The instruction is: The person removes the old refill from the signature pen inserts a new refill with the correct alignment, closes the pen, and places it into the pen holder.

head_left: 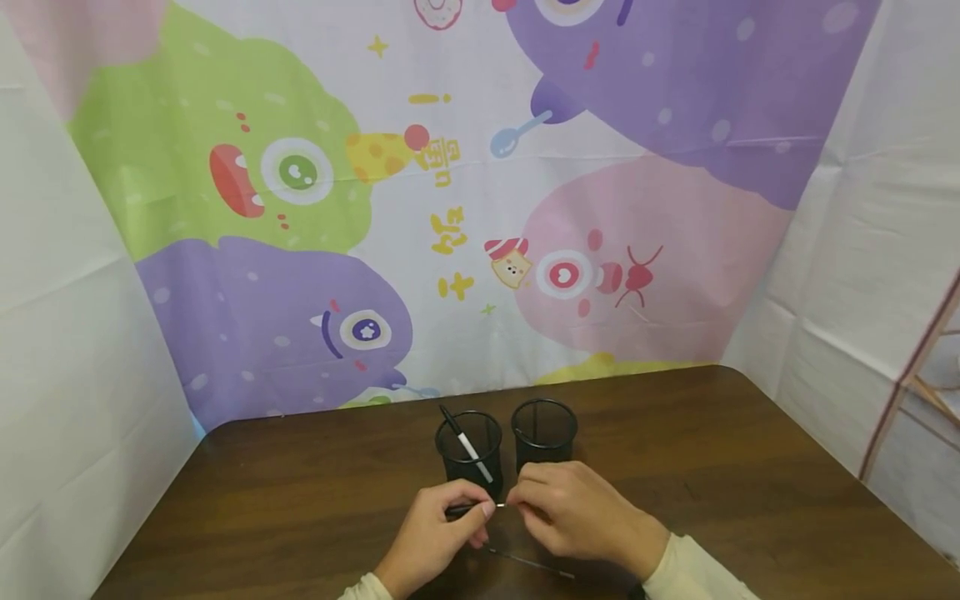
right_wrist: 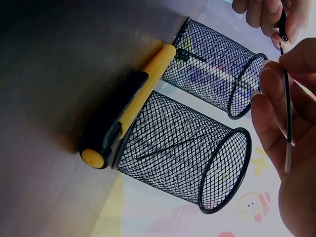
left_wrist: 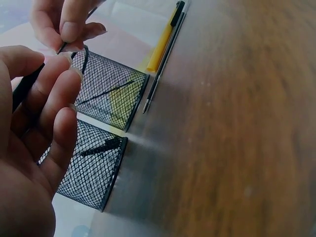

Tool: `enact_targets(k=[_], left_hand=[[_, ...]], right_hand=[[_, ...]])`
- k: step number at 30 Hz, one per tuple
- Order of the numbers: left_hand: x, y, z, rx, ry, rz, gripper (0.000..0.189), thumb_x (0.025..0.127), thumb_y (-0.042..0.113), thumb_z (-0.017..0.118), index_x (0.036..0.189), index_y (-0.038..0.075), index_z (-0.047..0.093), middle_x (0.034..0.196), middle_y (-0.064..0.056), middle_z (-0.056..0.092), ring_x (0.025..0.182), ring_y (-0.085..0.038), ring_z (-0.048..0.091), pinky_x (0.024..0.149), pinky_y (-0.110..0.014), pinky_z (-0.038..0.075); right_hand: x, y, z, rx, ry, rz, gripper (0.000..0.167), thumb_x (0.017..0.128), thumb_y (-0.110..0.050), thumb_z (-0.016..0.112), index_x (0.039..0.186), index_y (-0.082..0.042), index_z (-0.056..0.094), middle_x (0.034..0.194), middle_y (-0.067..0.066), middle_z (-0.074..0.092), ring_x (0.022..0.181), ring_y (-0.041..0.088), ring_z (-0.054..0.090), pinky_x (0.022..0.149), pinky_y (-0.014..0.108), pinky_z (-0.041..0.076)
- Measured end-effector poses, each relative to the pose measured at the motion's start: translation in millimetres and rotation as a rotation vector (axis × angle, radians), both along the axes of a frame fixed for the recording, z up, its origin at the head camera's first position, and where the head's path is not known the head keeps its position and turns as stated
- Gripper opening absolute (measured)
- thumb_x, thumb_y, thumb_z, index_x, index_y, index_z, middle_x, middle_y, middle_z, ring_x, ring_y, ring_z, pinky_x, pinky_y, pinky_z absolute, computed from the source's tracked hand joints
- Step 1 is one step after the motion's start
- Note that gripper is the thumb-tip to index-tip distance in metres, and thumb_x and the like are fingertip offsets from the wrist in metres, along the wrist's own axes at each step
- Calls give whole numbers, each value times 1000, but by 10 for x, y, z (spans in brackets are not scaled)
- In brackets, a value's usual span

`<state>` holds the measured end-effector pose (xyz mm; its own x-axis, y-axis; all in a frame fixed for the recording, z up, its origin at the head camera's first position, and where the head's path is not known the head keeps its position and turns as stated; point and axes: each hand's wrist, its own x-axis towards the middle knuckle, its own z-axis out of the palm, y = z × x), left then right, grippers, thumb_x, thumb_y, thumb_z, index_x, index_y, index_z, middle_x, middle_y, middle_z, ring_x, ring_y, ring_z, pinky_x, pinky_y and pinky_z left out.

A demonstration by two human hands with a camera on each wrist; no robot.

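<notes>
My left hand (head_left: 429, 533) grips a black pen barrel (head_left: 457, 509) between thumb and fingers. Opposite it, my right hand (head_left: 581, 512) pinches a thin pen refill (right_wrist: 288, 111), dark with a clear tail end. In the right wrist view, the refill's tip is at the mouth of the barrel (right_wrist: 282, 25); whether it has entered cannot be told. On the table below the hands lies another refill (head_left: 532, 564), seen also in the left wrist view beside a yellow and black pen-shaped object (left_wrist: 165, 42), which appears large in the right wrist view.
Two black mesh pen cups stand just beyond the hands. The left cup (head_left: 447, 467) holds a white and black marker (head_left: 474, 452); the right cup (head_left: 517, 446) is partly behind my right hand. A cartoon-printed cloth (head_left: 465, 350) hangs at the back edge of the brown table (head_left: 300, 483).
</notes>
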<state>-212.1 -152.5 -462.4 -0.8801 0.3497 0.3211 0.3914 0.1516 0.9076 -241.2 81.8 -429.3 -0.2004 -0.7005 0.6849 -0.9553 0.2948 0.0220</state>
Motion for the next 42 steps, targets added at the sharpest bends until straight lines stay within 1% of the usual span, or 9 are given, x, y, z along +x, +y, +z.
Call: enact_targets(k=[7, 9, 14, 18, 22, 27, 31, 37, 42], left_hand=[[-7, 13, -15, -18, 24, -11, 12, 97, 15, 68, 97, 3, 70, 73, -7, 70, 60, -14, 67, 58, -34, 60], [-1, 17, -9, -23, 44, -22, 12, 97, 15, 69, 96, 4, 70, 72, -5, 70, 60, -14, 67, 58, -33, 60], [9, 16, -7, -23, 86, -58, 11, 97, 13, 68, 94, 3, 70, 71, -3, 70, 60, -12, 67, 57, -32, 60], [16, 8, -7, -29, 100, -71, 10, 96, 10, 68, 92, 2, 70, 70, -1, 69, 61, -11, 67, 57, -32, 59], [13, 4, -17, -33, 105, -76, 7, 95, 7, 67, 91, 2, 70, 71, 0, 69, 61, -11, 67, 58, -32, 59], [3, 6, -17, -32, 100, -83, 6, 95, 4, 66, 91, 3, 70, 72, -4, 70, 62, -11, 67, 58, -32, 59], [0, -5, -6, -32, 90, -62, 6, 95, 5, 67, 90, 2, 70, 73, -8, 70, 62, -12, 67, 59, -33, 60], [-2, -26, 15, -28, 85, -9, 8, 95, 6, 68, 90, 0, 68, 73, -11, 70, 61, -13, 68, 59, -33, 60], [3, -19, 19, -14, 66, 6, 9, 95, 8, 68, 92, -1, 68, 75, -16, 70, 61, -14, 68, 59, -34, 60]], right_hand=[[14, -10, 21, 2, 9, 34, 22, 77, -1, 71, 92, -16, 72, 84, -12, 59, 66, -6, 44, 60, 6, 42], [18, -17, 15, 3, -1, 36, 21, 77, -1, 71, 93, -16, 72, 85, -12, 60, 66, -6, 44, 61, 7, 42], [32, -28, 2, 14, -27, 49, 20, 79, -1, 72, 93, -16, 72, 86, -12, 60, 67, -6, 45, 61, 6, 42], [41, -35, -2, 19, -51, 71, 20, 80, 0, 73, 94, -14, 73, 86, -11, 61, 66, -4, 48, 62, 4, 41], [49, -39, -8, 22, -62, 66, 19, 81, -1, 73, 94, -14, 73, 87, -11, 62, 65, -2, 49, 62, 4, 41], [48, -20, -1, 38, -68, 20, 14, 82, -6, 74, 93, -15, 73, 86, -12, 62, 65, -6, 45, 60, 4, 39], [29, 18, 17, 59, -93, -12, 12, 85, -10, 74, 95, -15, 73, 84, -13, 61, 65, -9, 41, 58, 3, 37], [-11, 78, 47, 56, -147, -33, 11, 88, -9, 72, 98, -13, 72, 89, -11, 67, 68, -8, 49, 62, 6, 44], [-26, 112, 47, 53, -146, -49, 9, 88, -9, 72, 96, -13, 72, 90, -11, 67, 70, -7, 53, 63, 7, 47]])
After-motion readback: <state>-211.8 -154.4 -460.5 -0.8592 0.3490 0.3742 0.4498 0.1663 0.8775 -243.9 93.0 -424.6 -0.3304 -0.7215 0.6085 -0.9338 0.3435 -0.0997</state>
